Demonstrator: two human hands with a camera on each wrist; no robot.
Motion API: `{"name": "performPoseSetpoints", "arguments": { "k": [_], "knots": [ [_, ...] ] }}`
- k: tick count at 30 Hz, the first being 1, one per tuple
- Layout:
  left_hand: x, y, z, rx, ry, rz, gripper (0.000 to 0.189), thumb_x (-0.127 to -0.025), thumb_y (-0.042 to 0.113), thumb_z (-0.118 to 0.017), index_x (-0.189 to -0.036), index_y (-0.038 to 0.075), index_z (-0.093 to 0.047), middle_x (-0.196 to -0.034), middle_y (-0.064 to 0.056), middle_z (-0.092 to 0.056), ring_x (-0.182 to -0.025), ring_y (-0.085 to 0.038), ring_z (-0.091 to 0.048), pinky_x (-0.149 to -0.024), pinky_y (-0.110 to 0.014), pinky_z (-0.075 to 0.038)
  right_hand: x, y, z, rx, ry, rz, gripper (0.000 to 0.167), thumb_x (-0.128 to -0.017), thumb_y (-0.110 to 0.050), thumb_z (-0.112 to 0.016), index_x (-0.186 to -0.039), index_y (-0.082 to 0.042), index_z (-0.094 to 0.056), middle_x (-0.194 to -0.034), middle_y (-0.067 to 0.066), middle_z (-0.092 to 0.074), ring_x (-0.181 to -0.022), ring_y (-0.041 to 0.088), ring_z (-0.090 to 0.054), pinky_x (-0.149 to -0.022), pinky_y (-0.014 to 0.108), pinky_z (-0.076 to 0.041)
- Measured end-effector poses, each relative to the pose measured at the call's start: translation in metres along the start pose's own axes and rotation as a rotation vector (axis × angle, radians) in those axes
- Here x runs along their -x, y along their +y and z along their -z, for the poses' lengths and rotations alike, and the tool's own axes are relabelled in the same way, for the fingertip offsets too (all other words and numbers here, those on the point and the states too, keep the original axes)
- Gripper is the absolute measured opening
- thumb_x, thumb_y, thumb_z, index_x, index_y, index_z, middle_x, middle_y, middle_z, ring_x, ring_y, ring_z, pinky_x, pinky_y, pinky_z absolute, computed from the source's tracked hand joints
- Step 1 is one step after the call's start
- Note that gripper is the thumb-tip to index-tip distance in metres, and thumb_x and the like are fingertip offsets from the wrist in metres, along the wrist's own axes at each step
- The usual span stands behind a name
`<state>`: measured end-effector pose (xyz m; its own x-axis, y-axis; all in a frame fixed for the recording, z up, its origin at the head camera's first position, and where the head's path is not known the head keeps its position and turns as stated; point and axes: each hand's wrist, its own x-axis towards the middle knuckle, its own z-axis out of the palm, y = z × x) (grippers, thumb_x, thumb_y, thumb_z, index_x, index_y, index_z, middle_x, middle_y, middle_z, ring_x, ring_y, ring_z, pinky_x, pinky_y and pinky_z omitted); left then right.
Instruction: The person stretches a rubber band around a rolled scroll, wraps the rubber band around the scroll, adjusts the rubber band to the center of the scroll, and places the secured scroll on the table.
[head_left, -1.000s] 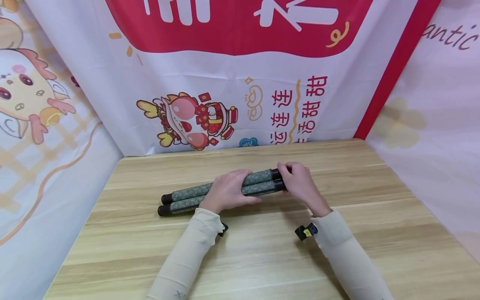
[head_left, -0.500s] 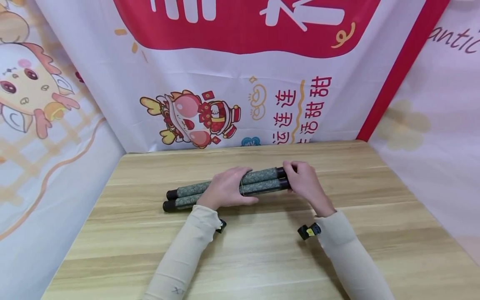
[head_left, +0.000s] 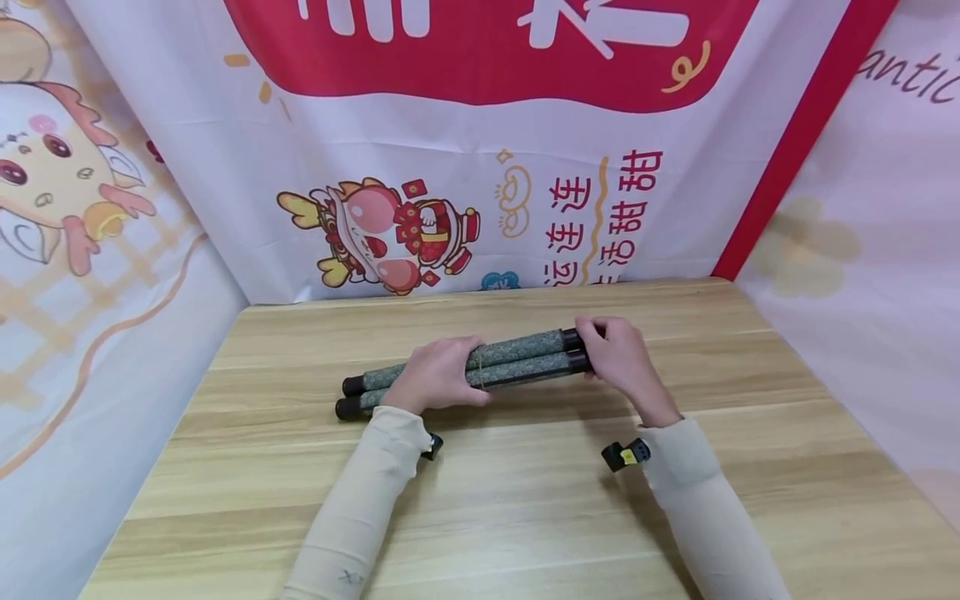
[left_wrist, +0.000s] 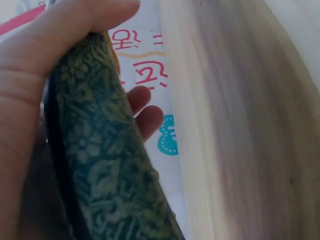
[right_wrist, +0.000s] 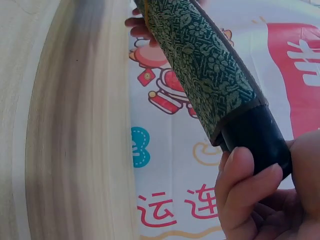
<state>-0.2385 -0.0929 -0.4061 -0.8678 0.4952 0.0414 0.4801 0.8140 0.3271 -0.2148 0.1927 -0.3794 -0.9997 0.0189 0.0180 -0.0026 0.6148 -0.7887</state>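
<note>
Two scrolls, rolled up in green floral brocade with black end caps, lie side by side over the table. In the head view the far scroll (head_left: 517,346) and the near scroll (head_left: 528,368) slant up to the right, a thin cord (head_left: 482,367) around them. My left hand (head_left: 438,375) grips them left of the middle, thumb on the near side and fingers round the far side. My right hand (head_left: 622,358) pinches the black caps at the right end. In the right wrist view its fingers curl round one black cap (right_wrist: 257,137). The left wrist view shows the brocade (left_wrist: 95,140) close up.
The wooden table (head_left: 510,517) reaches under both arms. A white cloth backdrop with red lettering and a cartoon figure (head_left: 382,233) hangs along its far edge. Printed cloths hang at the left (head_left: 90,250) and the right (head_left: 847,250).
The scrolls have shifted a little to the right with my right hand. My left hand has slid left along them, and the cord shows beside its thumb.
</note>
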Motion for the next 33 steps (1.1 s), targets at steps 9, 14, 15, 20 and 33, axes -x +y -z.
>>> {"name": "performPoseSetpoints", "arguments": {
  "k": [9,14,15,20,33],
  "knots": [
    [-0.005,0.01,-0.007,0.01,0.089,-0.079,0.095,-0.076,0.068,-0.085,-0.15,0.017,-0.056,-0.149,-0.003,-0.064,-0.135,-0.026,-0.063,-0.108,-0.052,-0.054,-0.001,-0.002,-0.003,-0.018,-0.005,0.021,0.049,-0.111,-0.043,-0.042,-0.105,-0.005,-0.073,-0.084,0.017,-0.068,-0.053,0.021,-0.066,-0.052,0.036,-0.058],
    [-0.005,0.004,-0.008,0.024,0.058,-0.046,0.095,-0.076,0.064,-0.087,-0.151,0.015,-0.056,-0.15,-0.005,-0.064,-0.137,-0.027,-0.062,-0.111,-0.05,-0.052,-0.003,-0.001,-0.003,-0.01,-0.015,0.011,0.053,-0.111,-0.047,-0.042,-0.109,-0.004,-0.073,-0.086,0.018,-0.068,-0.053,0.02,-0.066,-0.056,0.04,-0.06],
    [-0.005,0.002,-0.008,0.033,0.043,-0.042,0.096,-0.076,0.063,-0.087,-0.152,0.014,-0.056,-0.152,-0.006,-0.063,-0.139,-0.028,-0.061,-0.113,-0.05,-0.05,-0.003,-0.001,-0.002,-0.011,-0.017,0.007,0.053,-0.111,-0.048,-0.042,-0.109,-0.004,-0.072,-0.087,0.018,-0.068,-0.053,0.019,-0.066,-0.056,0.039,-0.06],
    [-0.004,-0.008,-0.003,0.092,-0.015,-0.056,0.095,-0.077,0.057,-0.089,-0.152,0.01,-0.055,-0.152,-0.009,-0.061,-0.14,-0.031,-0.059,-0.116,-0.051,-0.047,-0.003,0.002,0.002,-0.014,-0.037,-0.004,0.056,-0.111,-0.051,-0.042,-0.112,-0.004,-0.072,-0.088,0.018,-0.068,-0.055,0.019,-0.066,-0.055,0.035,-0.059],
    [-0.003,-0.016,0.0,0.113,-0.041,-0.051,0.088,-0.077,0.05,-0.091,-0.148,0.009,-0.058,-0.145,-0.009,-0.066,-0.134,-0.029,-0.063,-0.114,-0.05,-0.049,-0.006,0.012,0.005,0.01,0.008,-0.029,0.052,-0.111,-0.044,-0.042,-0.106,-0.003,-0.073,-0.084,0.016,-0.069,-0.065,0.035,-0.071,-0.055,0.035,-0.058]
  ]
}}
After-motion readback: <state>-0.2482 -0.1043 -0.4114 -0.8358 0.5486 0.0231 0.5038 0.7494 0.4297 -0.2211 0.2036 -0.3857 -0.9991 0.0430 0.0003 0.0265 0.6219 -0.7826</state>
